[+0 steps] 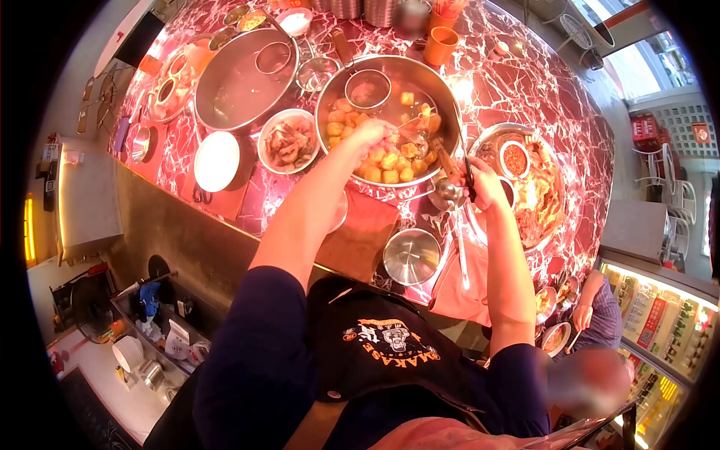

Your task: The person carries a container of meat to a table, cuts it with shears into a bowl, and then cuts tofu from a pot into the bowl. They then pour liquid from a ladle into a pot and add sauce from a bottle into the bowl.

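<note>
My left hand (375,136) is closed over the wide metal pot (324,96), its fingers pinched on a thin skewer (409,121) that points right toward a few pieces of food. Golden tofu puffs and balls (390,161) float in the broth below it. At the pot's right rim my right hand (486,186) is wrapped round a black-handled tool (470,178), whose kind I cannot tell. Close beside that hand are a metal ladle (448,196) and a wooden handle (445,159). A wood-handled strainer (367,88) hangs inside the pot's far left side.
Left of the pot stand a bowl of meat pieces (288,142), a white plate (217,162) and a second large pot (244,112). A platter (551,217) with a red sauce bowl (514,159) lies right. Near me is a steel bowl (412,257). Another person (600,315) sits at lower right.
</note>
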